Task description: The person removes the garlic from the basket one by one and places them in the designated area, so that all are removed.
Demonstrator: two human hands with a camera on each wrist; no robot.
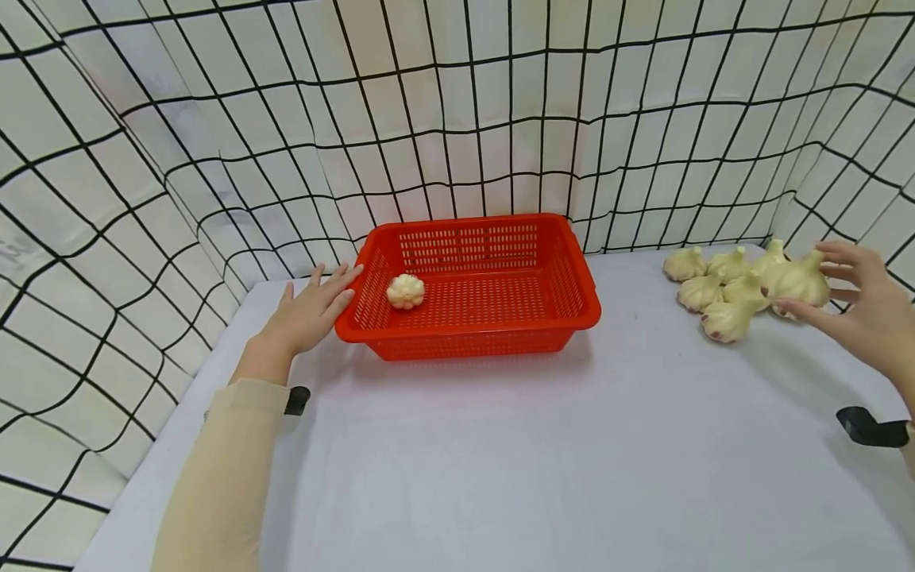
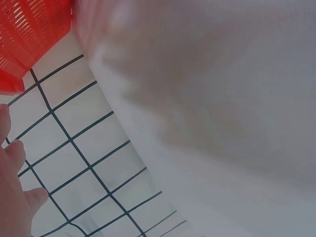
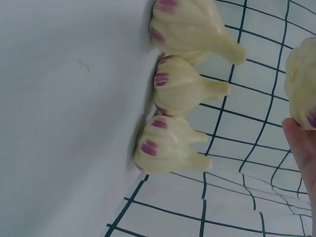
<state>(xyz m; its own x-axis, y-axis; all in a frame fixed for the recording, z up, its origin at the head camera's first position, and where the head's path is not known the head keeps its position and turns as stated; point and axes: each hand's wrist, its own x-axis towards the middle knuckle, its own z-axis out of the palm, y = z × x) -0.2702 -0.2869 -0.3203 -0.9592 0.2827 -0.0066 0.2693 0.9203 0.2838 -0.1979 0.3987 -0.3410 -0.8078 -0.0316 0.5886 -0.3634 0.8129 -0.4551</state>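
My right hand [image 1: 868, 306] holds a garlic bulb [image 1: 797, 280] between thumb and fingers, at the right end of a cluster of garlic bulbs [image 1: 700, 292]. The held bulb [image 3: 302, 81] shows at the right edge of the right wrist view, with the thumb against it. My left hand [image 1: 307, 312] has its fingers extended, with the fingertips right at the left rim of a red plastic basket [image 1: 472, 343]. One garlic bulb [image 1: 405, 291] lies inside the basket, toward its left end. In the left wrist view only part of the left hand [image 2: 17, 182] shows below the basket.
A white table [image 1: 500, 461] carries the basket and the bulbs. White walls with black netting [image 1: 493, 119] stand at the back and on both sides. A black strap end [image 1: 872, 427] sticks out at the right wrist, another [image 1: 296, 400] at the left.
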